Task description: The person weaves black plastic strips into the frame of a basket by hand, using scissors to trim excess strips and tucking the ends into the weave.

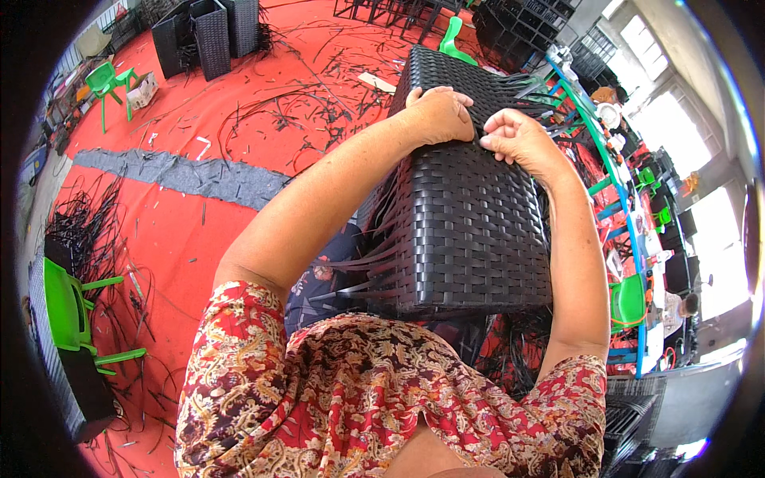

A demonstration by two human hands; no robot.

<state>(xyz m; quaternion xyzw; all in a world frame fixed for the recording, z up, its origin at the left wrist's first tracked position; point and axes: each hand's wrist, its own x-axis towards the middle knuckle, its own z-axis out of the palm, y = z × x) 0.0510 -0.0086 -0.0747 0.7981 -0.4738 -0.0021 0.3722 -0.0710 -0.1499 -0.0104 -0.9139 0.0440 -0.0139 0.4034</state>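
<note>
black weave [478, 231] lies under both curled hands [443, 115] [522, 143], their grip hidden, impossible to tell.

The left one of two head cameras looks down and forward, over the flowery top [374, 390] at six o'clock, near the left hand [442, 117] at one o'clock and the right hand [519, 144] at two, and its big round view bends out to faraway windows [676, 115] at two o'clock and the red floor [171, 255] at nine.
</note>
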